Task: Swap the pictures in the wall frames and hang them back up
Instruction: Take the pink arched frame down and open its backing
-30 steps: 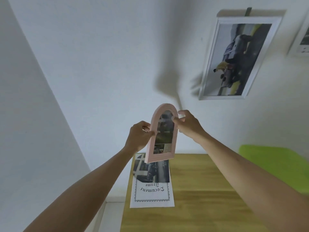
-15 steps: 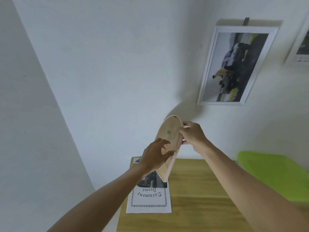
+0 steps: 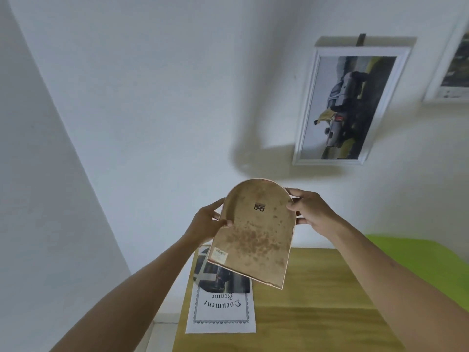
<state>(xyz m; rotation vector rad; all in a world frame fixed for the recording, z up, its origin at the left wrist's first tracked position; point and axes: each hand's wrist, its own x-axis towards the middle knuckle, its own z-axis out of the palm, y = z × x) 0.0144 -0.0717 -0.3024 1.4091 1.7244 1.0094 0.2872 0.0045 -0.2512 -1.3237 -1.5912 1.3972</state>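
We have the arched frame (image 3: 255, 232) up in the air, back side toward us, held above the near end of the wooden table (image 3: 317, 301). Our left hand (image 3: 206, 224) pinches its left edge, thumb on the backing board; our right hand (image 3: 308, 212) grips the curved right shoulder, fingers wrapped behind. It looks light and stiff to us, a thin board back with a small metal hanger (image 3: 259, 207) near the top, and probably a glazed front, so we'd treat it as fragile. The edges are the place to hold, as now; the hanger stays free for the wall hook.

Below it on the table lie a dark photo print (image 3: 223, 280) and a "Document Frame" sheet (image 3: 220, 311), overlapping, right by the table's left edge. The white rectangular frame (image 3: 350, 102) hangs on the wall up right, a second one (image 3: 454, 72) beyond it. The wall to the left is bare, giving plenty of room to swing.
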